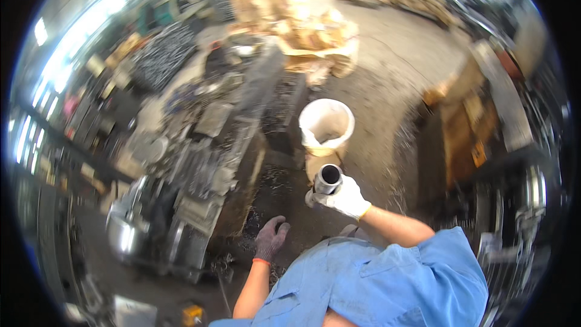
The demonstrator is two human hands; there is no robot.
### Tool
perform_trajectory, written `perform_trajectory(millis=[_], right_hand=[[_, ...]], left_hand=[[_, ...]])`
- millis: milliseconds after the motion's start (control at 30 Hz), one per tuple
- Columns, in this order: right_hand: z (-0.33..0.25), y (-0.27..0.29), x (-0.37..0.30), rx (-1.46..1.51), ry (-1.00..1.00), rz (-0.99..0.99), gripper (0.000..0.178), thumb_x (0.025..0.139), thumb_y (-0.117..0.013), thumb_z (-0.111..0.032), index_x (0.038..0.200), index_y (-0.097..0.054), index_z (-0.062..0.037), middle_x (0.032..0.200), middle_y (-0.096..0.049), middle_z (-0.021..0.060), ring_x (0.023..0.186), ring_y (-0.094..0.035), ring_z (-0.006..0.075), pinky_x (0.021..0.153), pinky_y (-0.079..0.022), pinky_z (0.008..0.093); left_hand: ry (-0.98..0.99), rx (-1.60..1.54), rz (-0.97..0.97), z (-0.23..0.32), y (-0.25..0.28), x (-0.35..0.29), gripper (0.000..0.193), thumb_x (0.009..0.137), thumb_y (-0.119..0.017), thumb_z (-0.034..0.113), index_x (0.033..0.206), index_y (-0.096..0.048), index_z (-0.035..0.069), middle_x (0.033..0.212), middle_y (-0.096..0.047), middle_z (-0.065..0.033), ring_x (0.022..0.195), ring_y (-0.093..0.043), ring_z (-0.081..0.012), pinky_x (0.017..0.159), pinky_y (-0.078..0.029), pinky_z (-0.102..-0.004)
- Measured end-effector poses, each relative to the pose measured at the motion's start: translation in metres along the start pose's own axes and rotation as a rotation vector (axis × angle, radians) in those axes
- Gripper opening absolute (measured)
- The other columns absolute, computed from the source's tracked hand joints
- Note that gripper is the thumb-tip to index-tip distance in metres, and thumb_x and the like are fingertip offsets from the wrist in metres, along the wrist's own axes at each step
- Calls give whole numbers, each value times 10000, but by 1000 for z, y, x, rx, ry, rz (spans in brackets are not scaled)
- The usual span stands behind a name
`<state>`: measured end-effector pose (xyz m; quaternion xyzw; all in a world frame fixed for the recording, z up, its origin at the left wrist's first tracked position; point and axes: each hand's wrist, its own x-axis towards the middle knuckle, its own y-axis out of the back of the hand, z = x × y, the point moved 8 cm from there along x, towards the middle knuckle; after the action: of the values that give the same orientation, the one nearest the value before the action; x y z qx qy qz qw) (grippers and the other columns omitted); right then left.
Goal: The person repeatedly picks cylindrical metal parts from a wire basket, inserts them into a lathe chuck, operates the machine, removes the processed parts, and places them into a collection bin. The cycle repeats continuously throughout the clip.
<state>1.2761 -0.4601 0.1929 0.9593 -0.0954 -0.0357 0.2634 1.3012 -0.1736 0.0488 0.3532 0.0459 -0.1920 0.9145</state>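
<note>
My right hand point(348, 198), in a white glove, is closed around a short metal tube point(327, 179). The tube's dark round mouth points up toward me. My left hand point(270, 239), in a dark grey knit glove with an orange cuff, hangs lower and to the left. Its thumb and fingers are apart, and nothing shows between them. Just beyond the tube stands a tall whitish bucket point(327, 126), its inside partly visible. Left of my left hand is the metal bed of a large machine point(200, 209); the hand looks apart from it.
Metal shavings point(272, 184) litter the dark floor beside the machine. A large tan sack point(302, 36) stands at the far end. On the right are a brown crate-like box point(463, 139) and a long grey plank or bar point(502, 100). Dark metal stock point(163, 54) is piled far left.
</note>
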Motion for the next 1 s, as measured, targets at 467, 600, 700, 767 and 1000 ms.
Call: perform_trajectory(millis=[467, 600, 700, 767, 1000], right_hand=[[-160, -234, 203, 55, 462, -627, 624, 754, -876, -412, 1274, -697, -119, 1095, -779, 186, 1027, -755, 379, 890, -600, 447], [-170, -268, 220, -83, 504, -840, 646, 781, -861, -401, 1337, -669, -136, 1184, -765, 173, 1100, -735, 377, 953, -585, 423], [-177, -267, 230, -240, 574, -1005, 672, 833, -819, -465, 1376, -646, -109, 1177, -766, 186, 1098, -735, 383, 955, -585, 446], [-188, -261, 247, -458, 731, -1144, 681, 864, -778, -507, 1378, -655, -78, 1155, -770, 199, 1072, -741, 397, 946, -588, 457], [-346, -254, 340, 26, 1271, -839, 160, 893, -727, -183, 968, -803, -64, 953, -798, 121, 807, -783, 258, 757, -642, 358]], left_hand=[[1394, -53, 1776, -210, 84, -363, 733, 1078, -577, 491, 1569, -412, -27, 1468, -564, -338, 1304, -606, -449, 1068, -526, -502], [1069, -120, 2067, -193, 114, -359, 685, 1107, -532, 472, 1581, -437, -13, 1577, -496, -316, 1409, -556, -421, 1159, -470, -471], [1091, -8, 1943, -210, 129, -368, 628, 1125, -508, 440, 1594, -457, 25, 1590, -514, -268, 1410, -568, -377, 1166, -464, -456], [1270, 62, 1855, -224, 132, -389, 555, 1107, -566, 391, 1538, -524, 44, 1397, -679, -244, 1265, -676, -359, 1076, -533, -438], [798, -645, 1984, -206, 144, -293, 417, 1022, -678, 237, 1372, -592, 28, 1146, -680, -116, 1020, -636, -265, 899, -525, -405]])
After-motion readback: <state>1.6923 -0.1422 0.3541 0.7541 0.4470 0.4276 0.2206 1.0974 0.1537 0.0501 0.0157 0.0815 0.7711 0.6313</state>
